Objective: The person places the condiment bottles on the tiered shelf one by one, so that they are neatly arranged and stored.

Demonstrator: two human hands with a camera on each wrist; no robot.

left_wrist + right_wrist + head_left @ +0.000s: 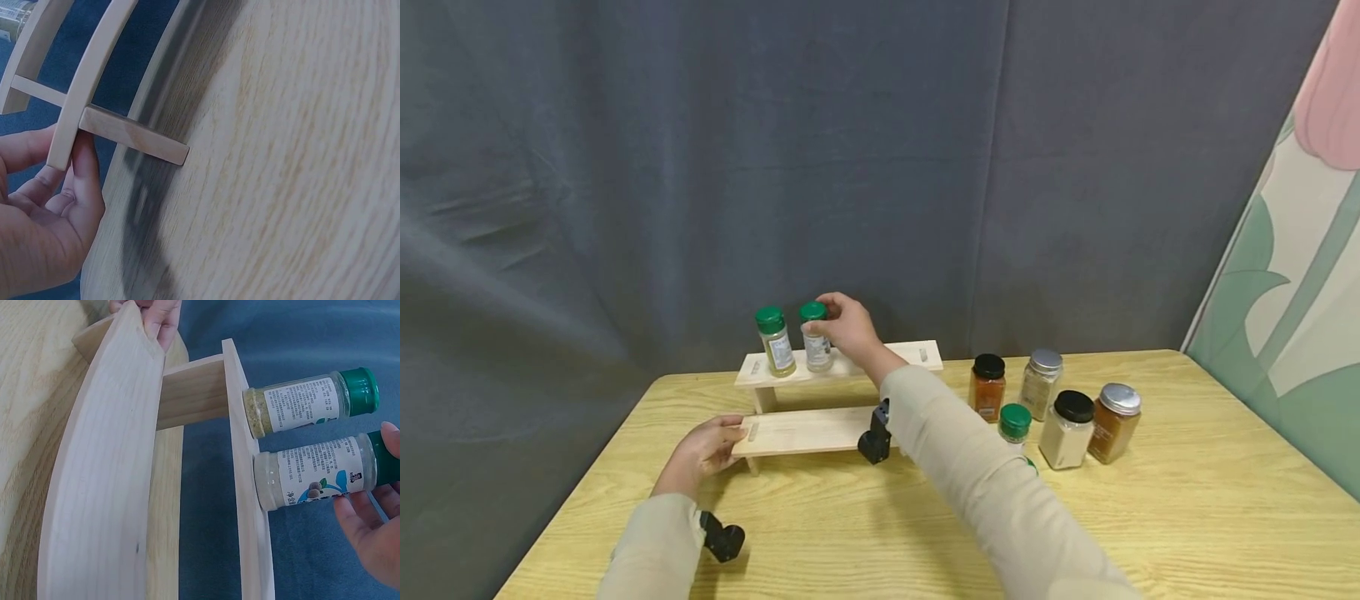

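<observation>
A two-step wooden rack (820, 429) stands on the table. My left hand (709, 443) pinches the left end of its lower step, thumb on top and fingers underneath, as the left wrist view also shows. On the upper step, a green-capped spice jar (817, 354) with pale contents stands upright; my right hand (850, 329) holds it near the cap (386, 456). Just left of it is another green-capped jar (777, 346) with yellowish contents, seen in the right wrist view (300, 405) a small gap apart. The held jar's base meets the step.
Right of the rack stand a black-lidded red-orange jar (988, 390), a silver-lidded pale jar (1041, 385), a black-lidded cream jar (1066, 433) and a silver-lidded brown jar (1114, 425). A green-capped jar (1014, 423) is partly behind my right sleeve. A dark curtain (880, 167) hangs behind.
</observation>
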